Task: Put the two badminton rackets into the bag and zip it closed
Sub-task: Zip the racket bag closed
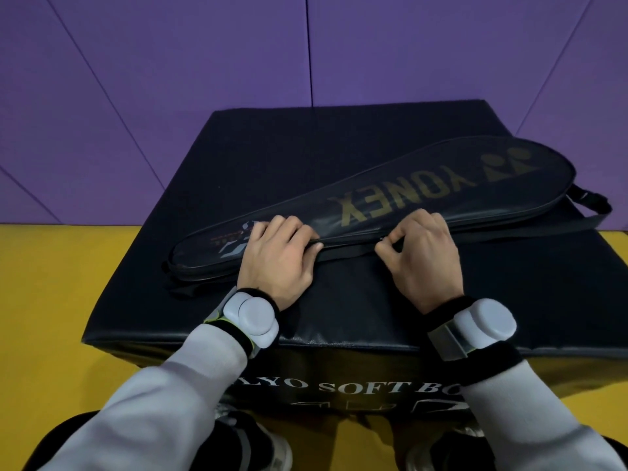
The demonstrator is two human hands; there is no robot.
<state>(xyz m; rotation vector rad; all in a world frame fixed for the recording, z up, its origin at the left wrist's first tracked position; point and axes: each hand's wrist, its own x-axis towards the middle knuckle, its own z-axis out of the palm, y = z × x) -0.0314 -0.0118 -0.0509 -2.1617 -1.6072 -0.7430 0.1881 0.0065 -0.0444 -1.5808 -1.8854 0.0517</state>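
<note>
Black racket bag [390, 188] lying flat across black padded box [306, 137], wide end to the right.
Left hand [275, 256] gripping near edge of bag toward narrow end; right hand [421, 253] pinching zip pull [382, 241] midway along same edge, fingers curled. Strap [591, 202] trailing off right end. Yellow floor [51, 283] below, purple mats [170, 79] behind.

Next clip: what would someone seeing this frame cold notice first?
First, the long black racket bag with gold YONEX lettering, lying diagonally across the black padded box. Both hands are at its near edge: the left hand grips the edge toward the narrow end, and the right hand pinches at the zipper mid-bag. Purple wall mats and a yellow floor surround the box.
</note>
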